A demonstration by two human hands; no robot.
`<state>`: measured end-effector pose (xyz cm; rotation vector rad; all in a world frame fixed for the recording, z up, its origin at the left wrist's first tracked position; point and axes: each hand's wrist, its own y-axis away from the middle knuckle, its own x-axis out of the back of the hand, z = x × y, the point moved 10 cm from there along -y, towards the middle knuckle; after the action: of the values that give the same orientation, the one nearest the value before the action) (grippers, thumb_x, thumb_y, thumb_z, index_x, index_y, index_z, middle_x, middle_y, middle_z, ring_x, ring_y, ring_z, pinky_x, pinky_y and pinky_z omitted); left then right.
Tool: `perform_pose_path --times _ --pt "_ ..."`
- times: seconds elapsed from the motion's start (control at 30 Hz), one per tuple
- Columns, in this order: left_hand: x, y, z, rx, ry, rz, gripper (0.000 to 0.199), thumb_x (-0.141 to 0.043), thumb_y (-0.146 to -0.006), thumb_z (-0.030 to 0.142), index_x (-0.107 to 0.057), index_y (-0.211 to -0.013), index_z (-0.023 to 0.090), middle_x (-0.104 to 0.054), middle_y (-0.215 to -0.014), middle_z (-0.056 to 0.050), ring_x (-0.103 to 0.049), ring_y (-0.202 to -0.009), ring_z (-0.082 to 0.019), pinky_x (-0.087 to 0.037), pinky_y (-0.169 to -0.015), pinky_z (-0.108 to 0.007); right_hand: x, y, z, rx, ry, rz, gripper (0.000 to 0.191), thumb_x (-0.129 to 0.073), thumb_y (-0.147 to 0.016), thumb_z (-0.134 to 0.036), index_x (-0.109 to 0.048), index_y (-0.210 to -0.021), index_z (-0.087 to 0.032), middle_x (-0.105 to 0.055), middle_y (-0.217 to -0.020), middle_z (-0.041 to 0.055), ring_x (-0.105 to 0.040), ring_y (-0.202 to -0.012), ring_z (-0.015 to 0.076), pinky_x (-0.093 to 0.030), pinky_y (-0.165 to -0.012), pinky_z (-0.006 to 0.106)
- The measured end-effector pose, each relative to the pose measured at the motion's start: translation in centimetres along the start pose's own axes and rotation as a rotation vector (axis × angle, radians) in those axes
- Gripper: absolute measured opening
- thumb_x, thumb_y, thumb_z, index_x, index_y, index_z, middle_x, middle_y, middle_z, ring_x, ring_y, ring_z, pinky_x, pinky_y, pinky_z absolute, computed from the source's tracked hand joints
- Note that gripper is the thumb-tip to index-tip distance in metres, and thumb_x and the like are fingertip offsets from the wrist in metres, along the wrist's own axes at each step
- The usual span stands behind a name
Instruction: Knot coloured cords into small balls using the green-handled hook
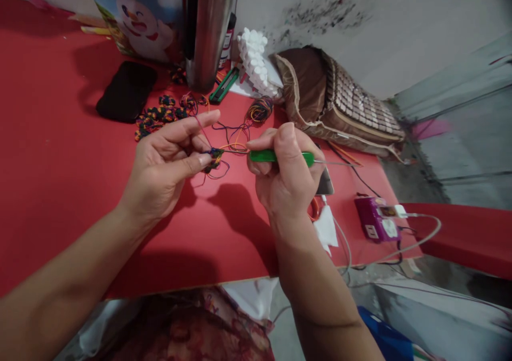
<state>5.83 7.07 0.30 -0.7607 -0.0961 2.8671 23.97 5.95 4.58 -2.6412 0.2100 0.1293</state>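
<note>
The green-handled hook (264,157) is grasped by the right hand (286,177), roughly parallel to the desk's near edge (200,281), pointed left to the yarn piece (216,159) pinched by the left hand (158,171)

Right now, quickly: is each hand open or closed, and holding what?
Left hand: thumb and fingers pinching the small, dark multicoloured yarn piece.
Right hand: closed around the green-handled thin metal tool.

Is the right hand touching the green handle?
Touching. In the head view, the right hand grips the crochet hook's green handle, thumb lying across it.
</note>
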Motion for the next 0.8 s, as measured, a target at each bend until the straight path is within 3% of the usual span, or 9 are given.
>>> perform_pose_path --times 0.17,0.37,0.67,0.8 --pt "-0.3 -0.1 0.0 -0.018 0.023 0.004 0.045 -0.090 -0.070 0.011 -0.095 -0.110 0.029 -0.070 -0.082 -0.002 -0.057 -0.074 -0.013 -0.053 -0.062 -0.022 0.0 0.0 -0.1 -0.053 0.026 -0.001 0.054 -0.071 -0.104 -0.065 -0.080 -0.068 -0.025 -0.049 -0.055 -0.0039 -0.040 -0.047 0.0069 -0.030 -0.043 0.027" --pt "-0.4 0.0 -0.1 -0.065 -0.007 -0.010 0.043 -0.092 -0.076 0.012 -0.094 -0.115 0.030 -0.072 -0.086 -0.003 -0.063 -0.077 -0.015 -0.056 -0.064 -0.024 -0.6 0.0 0.3 -0.117 -0.060 0.009 0.058 -0.075 -0.098 -0.072 -0.077 -0.064 -0.025 -0.042 -0.052 -0.0054 -0.034 -0.044 0.0071 -0.026 -0.040 0.028" --pt "-0.2 0.1 0.6 -0.160 -0.027 0.026 0.049 -0.098 -0.078 0.014 -0.092 -0.124 0.032 -0.071 -0.082 -0.001 -0.063 -0.077 -0.012 -0.059 -0.070 -0.019 -0.5 0.6 0.8 -0.120 -0.125 0.025 0.042 -0.075 -0.103 -0.060 -0.087 -0.078 -0.028 -0.056 -0.061 -0.0027 -0.043 -0.048 0.0089 -0.036 -0.046 0.029" --pt "-0.3 0.2 0.8 -0.168 -0.037 0.015 0.050 -0.097 -0.079 0.014 -0.092 -0.125 0.032 -0.072 -0.082 -0.001 -0.064 -0.077 -0.012 -0.060 -0.071 -0.019 -0.5 0.4 1.2 -0.151 -0.100 0.027 0.049 -0.076 -0.098 -0.070 -0.084 -0.075 -0.027 -0.050 -0.055 -0.0043 -0.040 -0.045 0.0086 -0.033 -0.043 0.028"
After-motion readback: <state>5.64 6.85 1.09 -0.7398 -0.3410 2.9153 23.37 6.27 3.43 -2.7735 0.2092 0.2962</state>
